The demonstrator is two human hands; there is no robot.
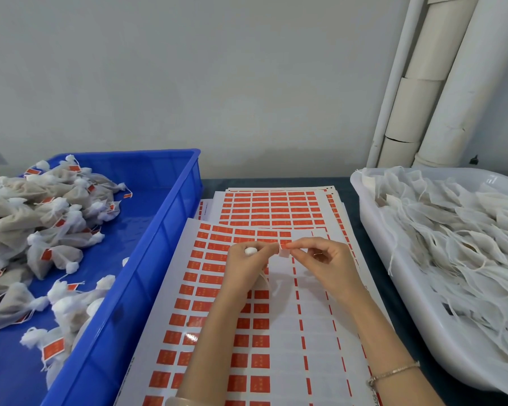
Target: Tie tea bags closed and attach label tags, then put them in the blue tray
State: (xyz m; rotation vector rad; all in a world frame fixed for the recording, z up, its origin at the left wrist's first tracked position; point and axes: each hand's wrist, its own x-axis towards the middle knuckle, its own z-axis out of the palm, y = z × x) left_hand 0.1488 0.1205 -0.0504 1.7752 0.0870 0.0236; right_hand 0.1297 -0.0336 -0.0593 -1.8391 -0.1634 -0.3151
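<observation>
My left hand (245, 268) grips a white tea bag (250, 251); its gathered top pokes out above my fingers and its strings hang below my palm. My right hand (324, 263) pinches a small label tag (284, 252), pale side toward me, and my left fingertips touch its other edge. Both hands hover over a sheet of orange label stickers (217, 288). The blue tray (165, 230) at the left holds several tied, tagged tea bags (41, 224).
A white tub (399, 276) at the right is piled with untied tea bags (452, 230). More sticker sheets (270, 206) lie behind the front one. White pipes (423, 83) run up the wall at the back right.
</observation>
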